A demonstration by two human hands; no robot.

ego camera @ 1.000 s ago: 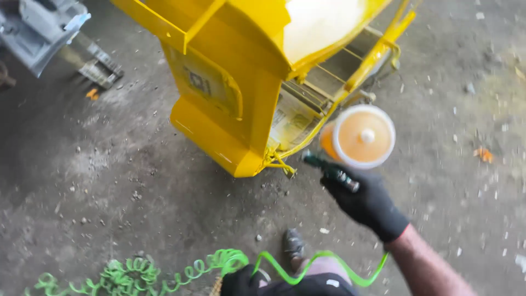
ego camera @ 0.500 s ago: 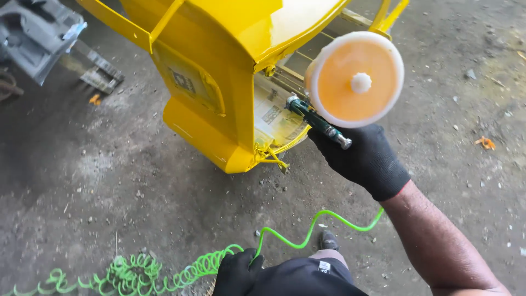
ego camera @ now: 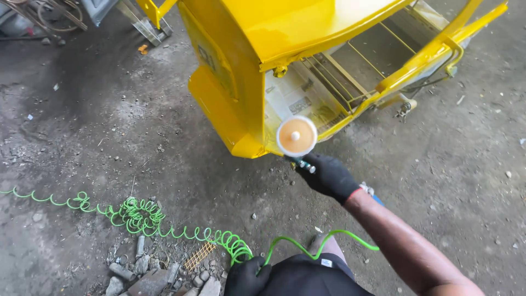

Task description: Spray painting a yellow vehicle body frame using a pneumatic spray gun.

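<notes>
The spray gun point(ego camera: 298, 143) is gripped by the gloved right hand point(ego camera: 327, 176), now lowered beside the yellow body's point(ego camera: 246, 66) bottom corner from higher up; the green coiled hose point(ego camera: 164, 225) is clasped in the left hand point(ego camera: 246, 275), so lower panels are judged next.

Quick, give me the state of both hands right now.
Left hand: gloved, closed around the green coiled air hose.
Right hand: gloved, fingers closed on the spray gun, aimed at the yellow vehicle body.
</notes>
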